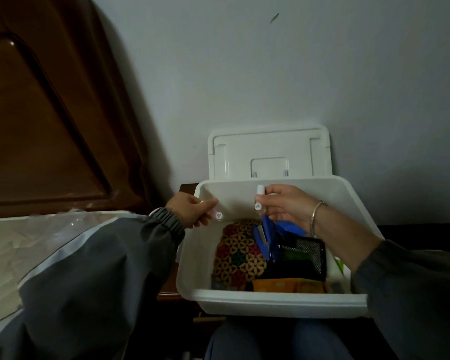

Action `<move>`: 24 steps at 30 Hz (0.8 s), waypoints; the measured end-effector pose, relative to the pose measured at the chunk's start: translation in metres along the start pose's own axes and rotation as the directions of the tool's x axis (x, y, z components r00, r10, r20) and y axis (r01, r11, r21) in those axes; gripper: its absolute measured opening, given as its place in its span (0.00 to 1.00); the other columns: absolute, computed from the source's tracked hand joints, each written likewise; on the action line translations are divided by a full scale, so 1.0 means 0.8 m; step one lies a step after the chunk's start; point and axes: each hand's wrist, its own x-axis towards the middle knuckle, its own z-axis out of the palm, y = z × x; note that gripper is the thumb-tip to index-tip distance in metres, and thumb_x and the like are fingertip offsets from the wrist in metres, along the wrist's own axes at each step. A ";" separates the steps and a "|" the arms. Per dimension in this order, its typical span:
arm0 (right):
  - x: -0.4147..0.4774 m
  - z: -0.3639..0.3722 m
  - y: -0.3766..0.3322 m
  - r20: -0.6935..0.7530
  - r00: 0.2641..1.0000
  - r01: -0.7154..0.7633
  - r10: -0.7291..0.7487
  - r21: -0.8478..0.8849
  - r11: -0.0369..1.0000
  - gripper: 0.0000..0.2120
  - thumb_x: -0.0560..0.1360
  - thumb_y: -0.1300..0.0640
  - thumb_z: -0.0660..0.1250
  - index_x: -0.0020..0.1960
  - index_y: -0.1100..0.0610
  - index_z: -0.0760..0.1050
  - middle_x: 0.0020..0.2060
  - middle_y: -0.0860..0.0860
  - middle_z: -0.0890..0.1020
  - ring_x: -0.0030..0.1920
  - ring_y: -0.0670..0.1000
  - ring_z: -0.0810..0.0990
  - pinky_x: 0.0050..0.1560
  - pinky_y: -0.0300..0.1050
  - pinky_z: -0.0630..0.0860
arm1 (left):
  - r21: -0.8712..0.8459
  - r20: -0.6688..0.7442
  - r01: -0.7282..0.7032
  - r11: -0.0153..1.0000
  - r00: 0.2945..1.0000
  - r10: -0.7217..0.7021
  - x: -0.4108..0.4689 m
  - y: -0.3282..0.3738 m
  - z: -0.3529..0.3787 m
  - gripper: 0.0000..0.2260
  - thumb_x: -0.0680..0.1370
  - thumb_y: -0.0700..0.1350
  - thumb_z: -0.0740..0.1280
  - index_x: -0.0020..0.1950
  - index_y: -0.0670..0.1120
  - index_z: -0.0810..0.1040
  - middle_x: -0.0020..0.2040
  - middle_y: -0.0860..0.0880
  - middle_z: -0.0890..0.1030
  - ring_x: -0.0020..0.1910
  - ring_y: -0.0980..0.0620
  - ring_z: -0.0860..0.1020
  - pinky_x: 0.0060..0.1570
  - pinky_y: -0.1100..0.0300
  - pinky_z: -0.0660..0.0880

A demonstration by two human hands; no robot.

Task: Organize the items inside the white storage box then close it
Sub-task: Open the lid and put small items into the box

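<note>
Lid (269, 154) behind box (270, 300); mesh holder (303, 255) inside, right of mat (238, 253)

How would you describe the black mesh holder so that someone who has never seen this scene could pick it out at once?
Start at the open white storage box, its lid propped up at the wall. Look in its right half, behind the orange packet and right of the patterned woven mat. The holder alone is black wire mesh.
</note>
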 end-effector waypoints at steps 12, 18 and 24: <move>0.054 -0.032 0.059 -0.225 0.974 0.029 -0.020 0.036 0.999 0.07 0.72 0.58 0.71 0.47 0.60 0.77 0.33 0.51 0.80 0.24 0.40 0.74 0.37 0.41 0.73 | 0.306 0.014 0.001 0.952 1.000 -0.006 0.103 -0.007 0.078 0.04 0.73 0.42 0.71 0.41 0.47 0.76 0.29 0.47 0.80 0.26 0.53 0.79 0.34 0.58 0.80; 0.061 -0.033 0.060 -0.269 0.961 0.083 -0.062 0.068 0.994 0.06 0.72 0.57 0.71 0.45 0.58 0.76 0.36 0.52 0.81 0.27 0.43 0.75 0.35 0.41 0.74 | 0.612 0.107 0.016 0.791 0.989 -0.103 0.137 0.003 0.088 0.07 0.72 0.41 0.71 0.48 0.41 0.83 0.45 0.45 0.85 0.45 0.50 0.83 0.50 0.57 0.79; 0.064 -0.036 0.064 -0.301 0.949 0.111 -0.093 0.044 0.993 0.08 0.71 0.56 0.72 0.46 0.60 0.77 0.39 0.56 0.81 0.32 0.48 0.76 0.35 0.42 0.74 | 0.711 0.083 -0.015 0.703 0.995 -0.063 0.153 -0.013 0.103 0.06 0.72 0.38 0.70 0.48 0.39 0.80 0.48 0.43 0.82 0.46 0.48 0.80 0.42 0.58 0.75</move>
